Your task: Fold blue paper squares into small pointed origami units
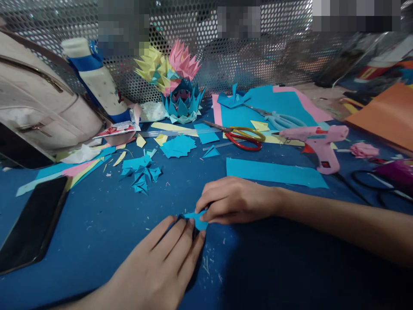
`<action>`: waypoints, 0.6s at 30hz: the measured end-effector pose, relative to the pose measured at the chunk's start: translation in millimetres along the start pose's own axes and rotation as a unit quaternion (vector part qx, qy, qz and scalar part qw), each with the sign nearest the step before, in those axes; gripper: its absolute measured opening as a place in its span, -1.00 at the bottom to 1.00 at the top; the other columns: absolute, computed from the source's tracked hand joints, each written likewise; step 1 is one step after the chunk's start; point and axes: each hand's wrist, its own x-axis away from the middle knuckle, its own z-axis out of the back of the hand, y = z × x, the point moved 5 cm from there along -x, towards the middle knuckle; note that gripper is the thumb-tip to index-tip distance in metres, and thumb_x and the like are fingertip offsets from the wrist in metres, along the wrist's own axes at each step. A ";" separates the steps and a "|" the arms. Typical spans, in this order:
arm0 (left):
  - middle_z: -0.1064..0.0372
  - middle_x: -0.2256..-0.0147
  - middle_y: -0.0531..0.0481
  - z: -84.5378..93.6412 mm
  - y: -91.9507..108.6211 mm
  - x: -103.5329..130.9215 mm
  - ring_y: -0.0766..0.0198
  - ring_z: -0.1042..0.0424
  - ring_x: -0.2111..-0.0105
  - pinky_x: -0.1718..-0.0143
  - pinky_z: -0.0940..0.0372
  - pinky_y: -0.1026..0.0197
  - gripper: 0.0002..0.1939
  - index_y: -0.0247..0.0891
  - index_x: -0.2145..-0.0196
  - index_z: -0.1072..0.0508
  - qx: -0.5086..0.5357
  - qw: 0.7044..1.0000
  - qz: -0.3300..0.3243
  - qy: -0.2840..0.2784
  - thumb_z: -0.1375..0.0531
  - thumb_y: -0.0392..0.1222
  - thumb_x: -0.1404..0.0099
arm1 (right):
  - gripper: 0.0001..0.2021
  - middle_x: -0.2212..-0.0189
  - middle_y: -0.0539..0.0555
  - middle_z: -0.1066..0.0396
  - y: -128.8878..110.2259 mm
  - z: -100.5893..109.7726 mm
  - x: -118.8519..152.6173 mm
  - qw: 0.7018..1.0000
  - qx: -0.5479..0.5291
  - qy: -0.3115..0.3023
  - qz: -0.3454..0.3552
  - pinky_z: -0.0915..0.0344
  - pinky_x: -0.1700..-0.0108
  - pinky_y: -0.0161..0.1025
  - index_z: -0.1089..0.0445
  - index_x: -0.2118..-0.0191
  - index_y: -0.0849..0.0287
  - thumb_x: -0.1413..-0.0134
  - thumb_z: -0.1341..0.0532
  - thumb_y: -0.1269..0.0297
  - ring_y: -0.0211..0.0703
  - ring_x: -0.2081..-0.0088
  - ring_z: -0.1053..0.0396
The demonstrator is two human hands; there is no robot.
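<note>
We see a dark blue table (80, 241) filling most of the frame, with a pale backpack (41, 94) at the upper left. Our right arm (335, 219) crosses low from the right edge, nearly level, and ends in our right hand (235, 200) just right of centre. That hand is turned inward with its back up, its fingers bent and bunched together, and the thumb and fingertips pinch the right end of a small blue paper piece (200, 221).

Our left hand (161, 254) reaches up and rightward from the bottom of the frame, back upward. Its fingers are long, only slightly bent and close together, with the tips on the left part of the same piece and the thumb along its near edge; we cannot tell whether they pinch it or press it down. The piece lies between our two hands, just below the centre of the frame.

At the left edge lies a black phone (35, 224). A pink glue gun (324, 144) rests at the right, and a blue paper strip (274, 172) lies just beyond our right hand. Scissors with red and yellow handles (243, 137) lie above centre, and folded blue pieces (142, 172) are grouped left of centre.
</note>
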 end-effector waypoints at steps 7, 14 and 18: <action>-0.54 0.10 -0.13 -1.0 -1.2 -0.3 0.08 -0.45 0.05 -0.14 -0.10 0.02 -0.56 -0.40 -0.03 -0.50 0.010 1.000 -0.009 0.001 0.15 -0.37 -0.50 | -0.81 0.21 0.07 -0.44 -17.5 -2.3 -11.7 0.959 0.245 -0.095 -0.107 -0.11 0.38 -0.24 -0.46 0.03 0.12 -0.31 -0.18 0.29 -0.16 0.29 -0.28; -0.51 0.04 -0.16 0.2 -1.7 1.5 0.06 -0.44 0.02 -0.16 -0.13 0.01 -0.61 -0.41 -0.08 -0.47 0.018 1.000 -0.017 -0.006 0.08 -0.31 -0.51 | -0.93 0.46 0.10 -0.44 -41.8 -3.0 4.2 0.916 0.362 -0.104 -0.137 -0.01 0.40 -0.16 -0.49 0.34 0.20 -0.04 -0.29 0.50 -0.10 0.38 -0.26; -0.50 0.05 -0.20 -2.4 -3.8 3.4 0.05 -0.44 0.04 -0.12 -0.21 -0.01 -0.62 -0.45 -0.10 -0.43 0.023 0.999 -0.037 -0.002 0.05 -0.33 -0.48 | -0.92 0.51 0.10 -0.43 -41.3 -0.4 10.4 0.913 0.342 -0.131 -0.179 0.05 0.44 -0.17 -0.46 0.39 0.20 0.01 -0.28 0.50 -0.12 0.46 -0.24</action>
